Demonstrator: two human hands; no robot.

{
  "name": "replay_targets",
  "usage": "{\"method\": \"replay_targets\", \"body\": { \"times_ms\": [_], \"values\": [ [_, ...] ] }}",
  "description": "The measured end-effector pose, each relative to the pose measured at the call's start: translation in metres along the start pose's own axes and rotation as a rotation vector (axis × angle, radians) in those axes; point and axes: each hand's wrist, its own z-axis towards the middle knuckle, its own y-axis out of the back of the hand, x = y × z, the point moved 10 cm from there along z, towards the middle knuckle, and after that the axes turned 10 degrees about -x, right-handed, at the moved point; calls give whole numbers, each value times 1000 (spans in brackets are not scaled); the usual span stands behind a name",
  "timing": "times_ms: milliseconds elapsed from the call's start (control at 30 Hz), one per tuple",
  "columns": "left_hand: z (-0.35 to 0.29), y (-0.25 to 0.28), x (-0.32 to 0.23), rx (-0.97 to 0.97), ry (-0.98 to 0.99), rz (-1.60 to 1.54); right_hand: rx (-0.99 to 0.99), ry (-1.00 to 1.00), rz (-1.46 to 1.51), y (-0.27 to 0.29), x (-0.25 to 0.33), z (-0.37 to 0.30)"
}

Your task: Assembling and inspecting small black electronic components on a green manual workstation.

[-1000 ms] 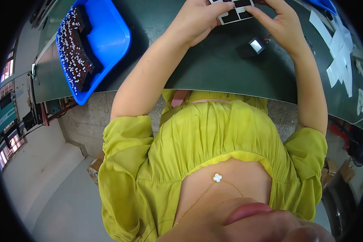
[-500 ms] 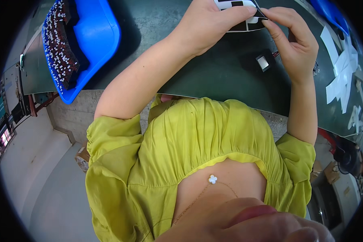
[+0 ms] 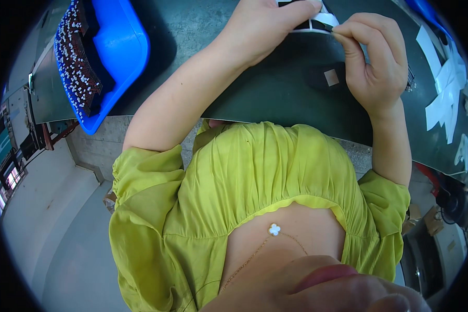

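At top centre, the left hand (image 3: pixel 269 28) is holding one black-and-white sheet (image 3: pixel 325 20) under its thumb; the right hand's (image 3: pixel 374 58) grip is pinching the sheet's right edge. Uneven pulling could be creasing or tearing it. On the table (image 3: pixel 275 99), one small block (image 3: pixel 331 78) is lying right of centre, one blue tray (image 3: pixel 122 36) is sitting upper left; overlapping white strips (image 3: pixel 444 88), right, are defying counting.

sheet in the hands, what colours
The sheet is black and white, best seen in the head view.
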Motion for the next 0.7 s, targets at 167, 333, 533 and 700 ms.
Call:
{"method": "replay_targets", "body": {
  "times_ms": [167,333,533,700],
  "values": [
    [16,12,-8,-23,53,-53,-379,-241,432,73,-46,-8],
    [-14,-11,-73,22,-579,593,-258,-556,771,53,-50,-18],
    [-39,-30,-78,157,-1051,987,162,-695,437,12,-2,-59],
    [-38,-49,-52,327,-670,1054,58,-649,494,7,-11,-84]
  ]
}}
